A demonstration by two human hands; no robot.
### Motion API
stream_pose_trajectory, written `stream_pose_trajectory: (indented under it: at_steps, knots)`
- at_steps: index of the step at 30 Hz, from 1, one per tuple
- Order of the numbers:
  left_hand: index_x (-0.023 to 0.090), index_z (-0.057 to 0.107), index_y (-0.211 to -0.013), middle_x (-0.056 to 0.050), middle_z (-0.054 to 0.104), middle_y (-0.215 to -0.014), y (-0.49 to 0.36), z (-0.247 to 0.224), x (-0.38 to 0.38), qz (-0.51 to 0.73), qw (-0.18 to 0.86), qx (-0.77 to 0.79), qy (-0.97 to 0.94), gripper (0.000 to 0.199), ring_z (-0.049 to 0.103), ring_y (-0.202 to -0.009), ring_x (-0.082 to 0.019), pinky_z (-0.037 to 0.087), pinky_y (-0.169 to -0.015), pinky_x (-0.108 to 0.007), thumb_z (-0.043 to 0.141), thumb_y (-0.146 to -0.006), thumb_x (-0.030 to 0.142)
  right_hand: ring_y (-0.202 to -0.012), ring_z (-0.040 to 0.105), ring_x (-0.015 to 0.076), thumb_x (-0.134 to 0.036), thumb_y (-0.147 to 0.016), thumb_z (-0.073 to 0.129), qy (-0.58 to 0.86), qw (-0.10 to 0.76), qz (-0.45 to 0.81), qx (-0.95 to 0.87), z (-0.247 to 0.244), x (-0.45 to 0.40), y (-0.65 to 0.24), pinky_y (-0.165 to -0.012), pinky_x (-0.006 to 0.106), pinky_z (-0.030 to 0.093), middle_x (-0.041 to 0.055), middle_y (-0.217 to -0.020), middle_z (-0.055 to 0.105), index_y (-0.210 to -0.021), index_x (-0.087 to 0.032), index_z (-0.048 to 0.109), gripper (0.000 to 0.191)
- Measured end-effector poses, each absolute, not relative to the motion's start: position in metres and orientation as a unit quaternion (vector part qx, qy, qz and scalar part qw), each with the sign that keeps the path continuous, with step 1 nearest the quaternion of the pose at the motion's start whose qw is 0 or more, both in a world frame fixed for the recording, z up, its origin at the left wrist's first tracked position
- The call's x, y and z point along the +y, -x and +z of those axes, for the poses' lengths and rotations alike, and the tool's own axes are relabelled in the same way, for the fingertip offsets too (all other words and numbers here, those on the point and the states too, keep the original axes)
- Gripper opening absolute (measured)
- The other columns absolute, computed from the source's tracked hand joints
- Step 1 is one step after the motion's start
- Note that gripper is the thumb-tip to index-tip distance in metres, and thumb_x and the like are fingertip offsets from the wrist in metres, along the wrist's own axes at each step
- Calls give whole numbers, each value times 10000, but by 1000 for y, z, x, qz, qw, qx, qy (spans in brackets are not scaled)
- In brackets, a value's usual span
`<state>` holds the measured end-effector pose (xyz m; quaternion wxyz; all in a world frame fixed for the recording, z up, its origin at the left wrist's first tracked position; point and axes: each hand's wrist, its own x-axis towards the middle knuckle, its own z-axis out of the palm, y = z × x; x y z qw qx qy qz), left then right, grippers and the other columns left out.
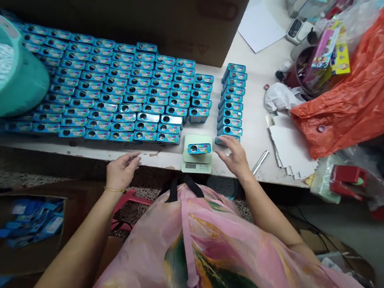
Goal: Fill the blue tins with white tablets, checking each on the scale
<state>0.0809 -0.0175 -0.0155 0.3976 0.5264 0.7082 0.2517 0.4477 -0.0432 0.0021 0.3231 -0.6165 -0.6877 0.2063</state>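
Teal plastic basin [2, 78] tilts at the far left, full of small white pieces, and overlaps the corner of the tin rows. Below it, on the floor, an open cardboard box [29, 220] holds blue packets. Close-packed rows of blue tins [119, 94], each with a round window, cover the left part of the white table [262, 121], with a big cardboard carton [134, 15] behind them.

The left hand [122, 171], a gold bangle [115, 189] on its wrist, sits open at the table edge just below the rows, fingers loosely spread and holding nothing. Under the arms lies the front of a pink patterned top [192, 256]. A small digital scale [198, 164] sits at the edge with one blue tin [199, 148] on its platform.

Just right of the scale, the right hand [234, 157] has its fingers [226, 151] spread and curved, touching the near end of a separate column of blue tins [232, 101] that runs up the table. Whether they pinch the end tin, I cannot tell.

Further right are a metal rod [260, 162], a stack of white card [292, 145], a sheet of white paper [261, 25], toy boxes [327, 50] and a large orange plastic bag [350, 92].
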Motion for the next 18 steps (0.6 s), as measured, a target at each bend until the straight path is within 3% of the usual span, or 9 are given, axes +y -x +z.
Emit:
stream_pose_trajectory:
  at_steps: [5,10,14,18]
  knots:
    - [163,647,-968,-48,668,-742,-77,-21,-20,255,398,712,-520,418,632,-693,-182,525,-692,-318,587,-681,460,-1126,401,253,-276,-742,597,582,166,196,-771,-7,-29,-419,-902,410,358,106,-1256,446,-1257,-200,400,556]
    - [161,644,-974,-58,677,-785,-64,-8,-13,265,370,713,-533,420,639,-701,-182,515,-706,-310,568,-701,470,-986,475,253,-198,-766,540,547,51,187,-815,-13,-18,-391,-793,382,389,112,-1127,540,-1229,-182,424,477]
    - [171,645,-975,-58,688,-832,-48,3,-12,282,344,733,-515,430,647,-728,-195,511,-722,-312,572,-688,484,-978,477,232,-230,-794,492,530,154,159,-819,8,20,-406,-813,354,395,94,-1106,545,-1228,-169,411,446]
    - [172,631,-996,-61,689,-880,-33,5,-21,304,353,752,-466,442,650,-766,-211,512,-741,-322,579,-683,479,-1066,435,242,-228,-801,455,531,254,79,-804,44,110,-442,-890,372,359,97,-1170,501,-1265,-180,369,475]
